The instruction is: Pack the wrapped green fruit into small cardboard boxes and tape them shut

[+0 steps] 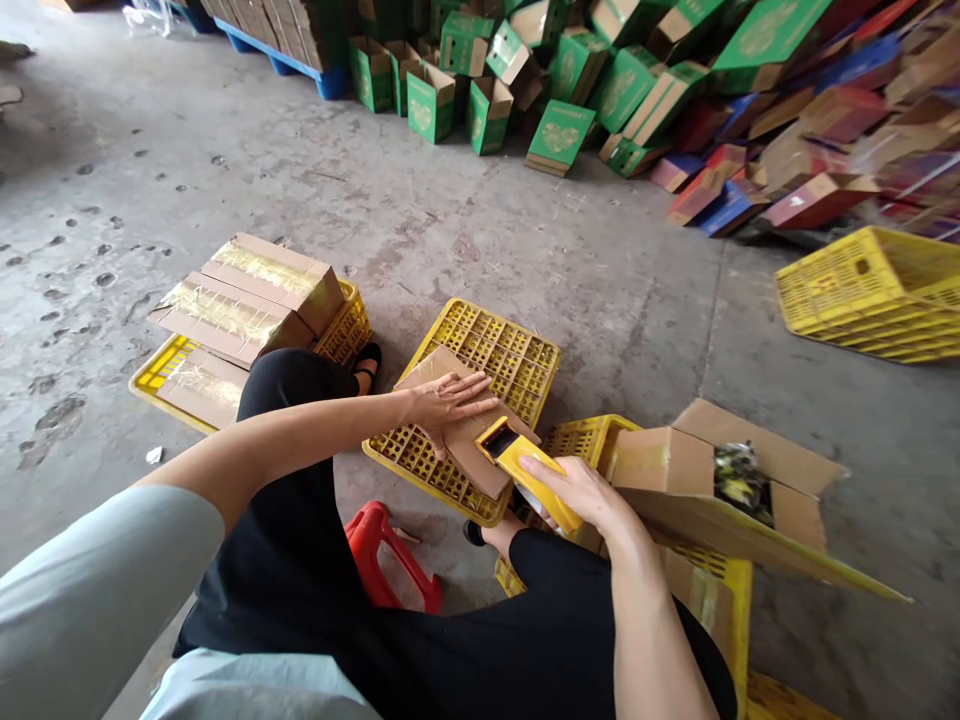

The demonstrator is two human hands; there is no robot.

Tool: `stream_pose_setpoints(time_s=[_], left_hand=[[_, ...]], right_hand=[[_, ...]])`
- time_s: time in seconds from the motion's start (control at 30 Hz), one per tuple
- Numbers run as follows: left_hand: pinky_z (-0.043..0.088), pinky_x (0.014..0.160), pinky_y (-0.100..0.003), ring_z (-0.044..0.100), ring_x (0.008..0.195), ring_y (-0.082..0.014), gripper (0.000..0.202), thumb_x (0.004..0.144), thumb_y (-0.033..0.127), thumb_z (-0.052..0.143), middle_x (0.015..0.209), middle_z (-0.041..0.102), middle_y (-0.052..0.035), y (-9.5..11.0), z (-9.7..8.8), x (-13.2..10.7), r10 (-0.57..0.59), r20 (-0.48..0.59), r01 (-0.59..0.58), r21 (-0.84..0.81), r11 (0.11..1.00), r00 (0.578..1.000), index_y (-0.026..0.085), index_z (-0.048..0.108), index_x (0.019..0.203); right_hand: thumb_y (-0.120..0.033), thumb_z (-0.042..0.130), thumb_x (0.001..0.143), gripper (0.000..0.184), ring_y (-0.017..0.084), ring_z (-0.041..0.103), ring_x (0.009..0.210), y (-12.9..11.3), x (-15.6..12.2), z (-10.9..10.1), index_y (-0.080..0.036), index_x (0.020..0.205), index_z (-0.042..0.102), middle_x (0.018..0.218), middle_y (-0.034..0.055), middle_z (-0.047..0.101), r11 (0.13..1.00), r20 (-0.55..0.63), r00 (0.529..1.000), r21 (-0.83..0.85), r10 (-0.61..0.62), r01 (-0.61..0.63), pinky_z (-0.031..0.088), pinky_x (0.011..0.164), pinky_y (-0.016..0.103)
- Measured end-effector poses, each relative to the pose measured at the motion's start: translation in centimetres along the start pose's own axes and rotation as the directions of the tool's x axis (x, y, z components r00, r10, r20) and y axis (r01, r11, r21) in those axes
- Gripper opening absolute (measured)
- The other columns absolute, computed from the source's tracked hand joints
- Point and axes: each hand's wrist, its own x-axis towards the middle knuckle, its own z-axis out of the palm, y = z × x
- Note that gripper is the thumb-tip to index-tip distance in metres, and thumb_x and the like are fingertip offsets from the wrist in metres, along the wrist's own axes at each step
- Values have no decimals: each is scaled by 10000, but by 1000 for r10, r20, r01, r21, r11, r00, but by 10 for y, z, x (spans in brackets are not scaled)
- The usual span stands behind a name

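A brown cardboard box (474,452) lies on an upturned yellow plastic crate (517,352) between my knees. My left hand (448,402) rests flat on the cardboard with its fingers stretched out. In my right hand (574,492) is a yellow tape dispenser (536,470), its dark front end at the right part of the box. The fingers wrap around the dispenser's body. Whether tape runs from it onto the cardboard I cannot tell.
Taped boxes (247,295) sit on yellow crates at left. An open carton (675,465) with dark contents stands on crates at right. Below is a red plastic stool (390,560). Green boxes (559,135) and red-blue boxes (817,200) are piled behind; a yellow crate (862,290) is far right.
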Motion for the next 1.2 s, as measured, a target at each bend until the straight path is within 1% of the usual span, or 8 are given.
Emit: stream_pose_setpoints(time_s=[0.17, 0.37, 0.53, 0.67, 0.77, 0.93, 1.03, 1.2], left_hand=[[271, 1210, -640, 210, 1574, -499, 1385, 577, 786, 819, 1727, 201, -226, -13, -5, 15, 62, 13, -61, -10, 998, 998, 216, 220, 1688], [169, 1254, -632, 255, 1553, -504, 1322, 627, 726, 822, 1719, 222, -237, -2, -15, 7, 69, 28, -68, -38, 997, 997, 210, 225, 1689], [150, 1254, -642, 228, 1560, -503, 1289, 676, 663, 812, 1708, 206, -278, 15, -18, -34, 24, 60, -24, 0, 1000, 998, 185, 181, 1694], [151, 1244, -668, 243, 1552, -513, 1287, 682, 620, 819, 1702, 206, -296, 25, -16, -75, -40, 118, 40, 4, 999, 992, 186, 156, 1696], [118, 1249, -678, 148, 1583, -509, 1350, 650, 585, 860, 1723, 129, -289, 38, -12, -92, -95, 138, 95, 10, 995, 986, 180, 111, 1698], [136, 1272, -624, 78, 1606, -471, 1321, 721, 619, 798, 1723, 60, -307, 59, -1, -87, -137, 92, 140, -27, 990, 986, 66, 82, 1685], [116, 1285, -604, 111, 1608, -453, 1271, 750, 635, 762, 1719, 114, -303, 58, 4, -82, -99, 40, 100, -33, 994, 994, 64, 115, 1683], [126, 1286, -598, 191, 1585, -466, 1257, 741, 629, 769, 1704, 202, -298, 50, 6, -82, -84, 13, 84, -45, 995, 996, 80, 146, 1684]], right_hand=[[-686, 621, 890, 512, 208, 676, 467, 1, -1, 1, -194, 749, 639, 556, 63, 699, 1000, 24, 1000, 25, -5, 4, 555, 447, 278], [-733, 617, 877, 562, 219, 701, 519, 2, -1, -2, -181, 792, 673, 565, 39, 712, 1000, 66, 998, 13, -10, 9, 548, 461, 265], [-722, 566, 918, 582, 194, 679, 506, -2, -10, 14, -166, 796, 685, 602, 60, 714, 996, 154, 984, -11, -88, 91, 523, 469, 250], [-649, 596, 927, 492, 188, 667, 494, -15, -11, 42, -180, 790, 656, 573, 45, 687, 992, 142, 985, -60, -99, 108, 465, 430, 233], [-584, 651, 904, 443, 188, 662, 518, -22, -7, 56, -188, 709, 618, 560, 41, 663, 981, 109, 985, -128, -133, 146, 462, 437, 240], [-540, 635, 920, 443, 166, 616, 497, -22, -3, 63, -191, 646, 629, 535, 34, 617, 963, 68, 981, -189, -183, 193, 460, 448, 258], [-554, 621, 927, 458, 166, 630, 506, -18, -7, 66, -195, 642, 638, 553, 42, 639, 964, 62, 979, -171, -193, 202, 472, 461, 251], [-656, 573, 929, 516, 201, 686, 495, -9, -24, 66, -177, 769, 677, 574, 76, 704, 992, 111, 986, -34, -121, 125, 532, 459, 258]])
